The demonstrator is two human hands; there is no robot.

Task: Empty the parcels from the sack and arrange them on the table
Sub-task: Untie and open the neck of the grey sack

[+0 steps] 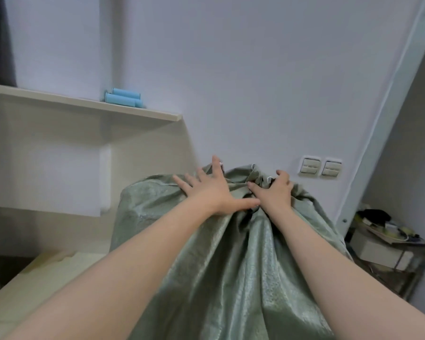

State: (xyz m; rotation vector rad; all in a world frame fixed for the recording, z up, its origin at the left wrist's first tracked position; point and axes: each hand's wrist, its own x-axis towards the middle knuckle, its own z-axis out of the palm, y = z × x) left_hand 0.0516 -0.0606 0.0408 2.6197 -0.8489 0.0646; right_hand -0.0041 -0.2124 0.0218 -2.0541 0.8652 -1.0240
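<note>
Sack (219,266): green, shiny woven stuff, right in front of the person and filling centre frame. The lower end runs out of the bottom of the shot, so I can't tell what it rests on. The top end is gathered into a bunch. The body bulges, with a squared lump on its left shoulder. My read is the parcels are inside, but none can be seen.

Left hand (206,190): lying flat on the upper part of the sack, just below the bunch. Fingers (180,184) are straight and spread, pressing the cloth and gripping nothing. The thumb lies across toward the other hand.

Right hand (272,192): fingers curled into the gathered cloth, holding a fistful of it. The two hands nearly touch.

Progress: pretty much at the start.
- No parcel out.
- Nothing arranged anywhere in view.
- Looks like getting hold of the top end to open it or tip it up. I can't tell whether that end is the mouth.
- Left to do: open it, get every parcel out, lay them in order.

Worktop (35,280): pale surface at lower left, just beside the sack. The visible part carries no parcels. It is the likely drop zone.

Surroundings:
- Shelf (84,103) on the wall at upper left, with blue rolls (123,98) on it.
- Wall switches (320,166) right behind the top of the sack.
- Cluttered rack (383,251) at far right, well apart from the hands.
</note>
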